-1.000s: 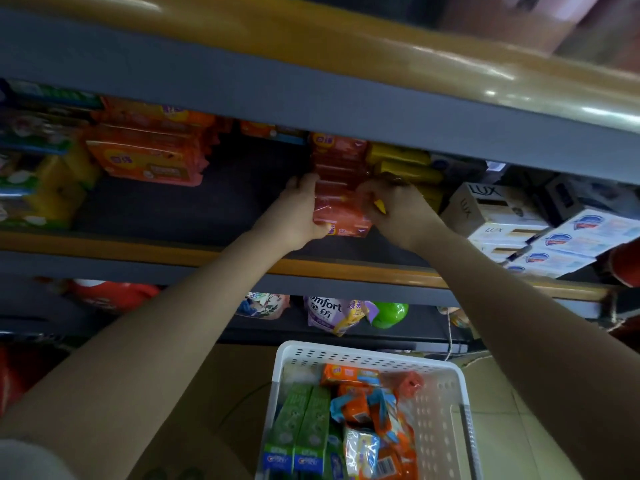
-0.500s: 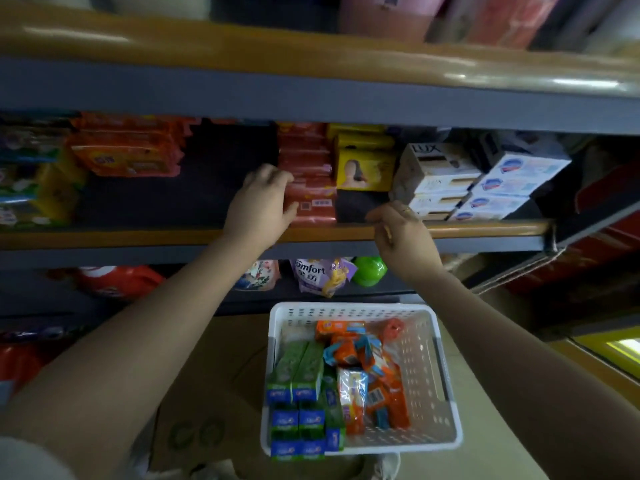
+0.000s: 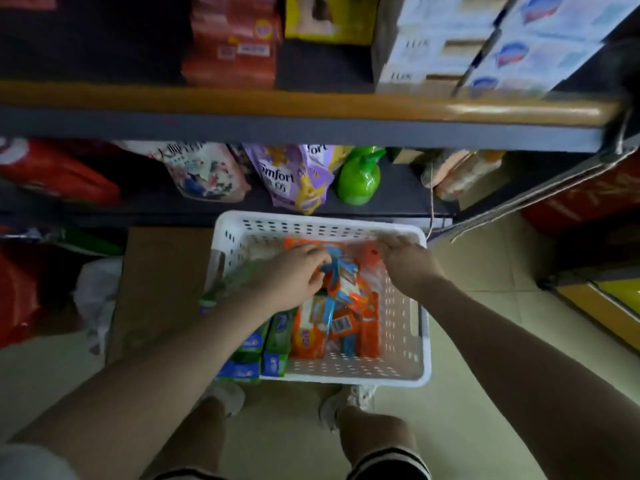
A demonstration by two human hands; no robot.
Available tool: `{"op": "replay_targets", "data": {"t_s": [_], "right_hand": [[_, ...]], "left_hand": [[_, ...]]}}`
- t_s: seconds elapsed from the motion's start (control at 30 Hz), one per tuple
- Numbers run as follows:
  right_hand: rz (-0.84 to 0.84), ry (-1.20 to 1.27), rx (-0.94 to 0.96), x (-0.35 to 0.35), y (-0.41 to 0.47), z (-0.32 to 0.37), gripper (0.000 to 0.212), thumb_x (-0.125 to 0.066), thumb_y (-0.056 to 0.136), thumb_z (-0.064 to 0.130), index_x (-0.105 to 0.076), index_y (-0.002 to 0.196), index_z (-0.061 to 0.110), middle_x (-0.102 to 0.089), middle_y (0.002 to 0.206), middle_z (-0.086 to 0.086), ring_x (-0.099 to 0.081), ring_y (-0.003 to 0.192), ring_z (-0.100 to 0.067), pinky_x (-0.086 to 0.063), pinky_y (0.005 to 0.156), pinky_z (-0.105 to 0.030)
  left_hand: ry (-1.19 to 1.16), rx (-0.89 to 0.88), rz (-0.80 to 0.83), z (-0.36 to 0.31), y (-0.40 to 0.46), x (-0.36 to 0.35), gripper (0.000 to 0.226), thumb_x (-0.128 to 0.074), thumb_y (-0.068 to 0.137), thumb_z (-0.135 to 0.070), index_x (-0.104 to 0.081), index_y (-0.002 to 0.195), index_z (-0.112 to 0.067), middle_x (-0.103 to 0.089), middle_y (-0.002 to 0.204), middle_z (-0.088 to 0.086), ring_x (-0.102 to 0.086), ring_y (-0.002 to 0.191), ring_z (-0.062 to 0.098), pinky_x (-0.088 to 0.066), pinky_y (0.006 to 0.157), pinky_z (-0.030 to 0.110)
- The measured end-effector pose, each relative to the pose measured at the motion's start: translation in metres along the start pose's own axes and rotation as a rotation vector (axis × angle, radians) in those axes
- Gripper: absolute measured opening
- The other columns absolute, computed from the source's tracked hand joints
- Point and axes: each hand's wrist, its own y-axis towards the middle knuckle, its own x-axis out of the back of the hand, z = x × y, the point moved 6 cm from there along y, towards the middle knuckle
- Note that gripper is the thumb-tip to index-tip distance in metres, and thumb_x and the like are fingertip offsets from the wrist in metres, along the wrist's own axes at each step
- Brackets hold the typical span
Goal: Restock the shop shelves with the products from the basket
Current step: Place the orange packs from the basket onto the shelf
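- The orange packets (image 3: pixel 341 315) lie heaped in the right half of the white basket (image 3: pixel 401 370); most have their long axis running from the near wall toward the shelves, and one with blue ends is tilted across the top of the heap.
- My left hand (image 3: pixel 291 277) is down in the basket, fingers (image 3: pixel 317 256) curled onto the blue end of that top packet; I read it as a pinch on the packet.
- My right hand (image 3: pixel 407 263) is over the far right corner of the basket, fingers bent down onto a red-orange pack (image 3: pixel 370 254); I cannot tell whether it has hold of it.
- Green boxes with blue ends (image 3: pixel 263 348) stand in a row along the left side of the basket, long axis also pointing toward the shelves.
- The basket sits on the pale tiled floor (image 3: pixel 485 393), its far wall just beside the bottom shelf (image 3: pixel 398 202), its near wall just in front of my shoes.
- A flat piece of brown cardboard (image 3: pixel 156 289) lies on the floor to the basket's left.
- The bottom shelf carries a purple softener pouch (image 3: pixel 291 178), a green spray bottle (image 3: pixel 358 176) and a flowered bag (image 3: pixel 204 171).
- The upper shelf (image 3: pixel 311 129) has a yellow-edged lip; on it are stacked red packs (image 3: pixel 235 46), a yellow box (image 3: pixel 329 19) and white soap boxes (image 3: pixel 426 46), with a dark gap left of the red packs.
- Open floor lies to the right of the basket.
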Motion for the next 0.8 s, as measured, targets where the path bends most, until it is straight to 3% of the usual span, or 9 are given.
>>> {"op": "replay_targets", "data": {"t_s": [0.07,0.13,0.27,0.37,0.43,0.53,0.6,0.7,0.8], "right_hand": [[-0.011,-0.148,0.13,-0.008,0.016,0.011,0.051,-0.032,0.095,0.009,-0.024,0.144,0.02,-0.029,0.15,-0.004,-0.031,0.136,-0.027,-0.03,0.106,-0.044],[-0.02,-0.3,0.218,-0.018,0.027,0.019,0.052,-0.034,0.095,0.012,-0.021,0.145,0.014,-0.031,0.148,-0.007,-0.031,0.135,-0.029,-0.03,0.107,-0.046],[-0.052,-0.535,0.271,-0.031,0.032,0.023,0.044,-0.041,0.094,0.013,-0.034,0.137,0.004,-0.043,0.138,-0.013,-0.041,0.125,-0.031,-0.037,0.103,-0.043],[-0.05,-0.424,0.212,-0.017,0.029,0.024,0.033,-0.041,0.093,0.01,-0.047,0.126,0.006,-0.055,0.124,-0.012,-0.053,0.114,-0.029,-0.045,0.086,-0.039],[-0.116,-0.104,0.084,0.002,0.022,0.011,0.027,-0.045,0.092,0.014,-0.055,0.117,0.01,-0.063,0.11,-0.009,-0.06,0.101,-0.03,-0.046,0.073,-0.034],[-0.118,0.581,-0.045,0.033,-0.004,-0.012,0.033,-0.064,0.084,0.032,-0.058,0.104,0.007,-0.063,0.092,-0.012,-0.058,0.088,-0.03,-0.041,0.069,-0.029],[-0.139,0.995,-0.075,0.065,-0.027,-0.014,0.024,-0.073,0.077,0.026,-0.06,0.089,0.011,-0.06,0.08,-0.004,-0.055,0.077,-0.02,-0.037,0.066,-0.027],[-0.057,1.601,0.015,0.114,-0.052,0.016,0.011,-0.067,0.082,0.01,-0.06,0.088,0.015,-0.066,0.08,0.001,-0.063,0.077,-0.013,-0.05,0.075,-0.025],[0.032,1.975,0.05,0.154,-0.055,0.052,0.011,-0.056,0.089,0.012,-0.058,0.1,0.012,-0.069,0.088,-0.006,-0.066,0.082,-0.021,-0.054,0.084,-0.039]], "left_hand": [[0.042,0.048,-0.026,0.002,0.005,-0.014,0.032,-0.045,0.093,-0.021,-0.05,0.124,-0.014,-0.049,0.131,0.002,-0.053,0.113,0.021,-0.046,0.087,0.034],[0.076,0.058,-0.08,0.002,0.005,-0.023,0.032,-0.046,0.092,-0.023,-0.051,0.123,-0.016,-0.051,0.128,0.001,-0.056,0.107,0.02,-0.049,0.081,0.034],[0.044,0.114,-0.087,0.006,-0.003,-0.034,0.03,-0.048,0.092,-0.023,-0.052,0.121,-0.016,-0.054,0.123,0.0,-0.057,0.097,0.016,-0.046,0.072,0.026],[-0.004,0.18,-0.099,0.011,-0.012,-0.028,0.029,-0.05,0.092,-0.022,-0.054,0.12,-0.016,-0.056,0.123,0.0,-0.058,0.099,0.015,-0.05,0.079,0.029],[-0.023,0.199,-0.131,0.013,-0.019,-0.016,0.029,-0.05,0.092,-0.022,-0.054,0.12,-0.015,-0.057,0.123,0.0,-0.06,0.099,0.015,-0.049,0.079,0.027],[-0.064,0.234,-0.116,0.016,-0.03,0.007,0.031,-0.048,0.093,-0.021,-0.052,0.123,-0.015,-0.057,0.122,0.001,-0.059,0.097,0.017,-0.046,0.076,0.028],[-0.071,0.234,-0.091,0.017,-0.037,0.025,0.031,-0.048,0.093,-0.021,-0.051,0.124,-0.015,-0.057,0.121,0.003,-0.057,0.097,0.018,-0.044,0.075,0.029],[-0.031,0.215,-0.136,0.02,-0.047,0.066,0.029,-0.05,0.092,-0.021,-0.053,0.12,-0.013,-0.058,0.118,0.004,-0.058,0.095,0.019,-0.044,0.073,0.029],[-0.003,0.192,-0.301,0.031,-0.057,0.126,0.027,-0.052,0.09,-0.017,-0.057,0.116,-0.01,-0.062,0.113,0.007,-0.061,0.094,0.026,-0.05,0.075,0.035]]}}
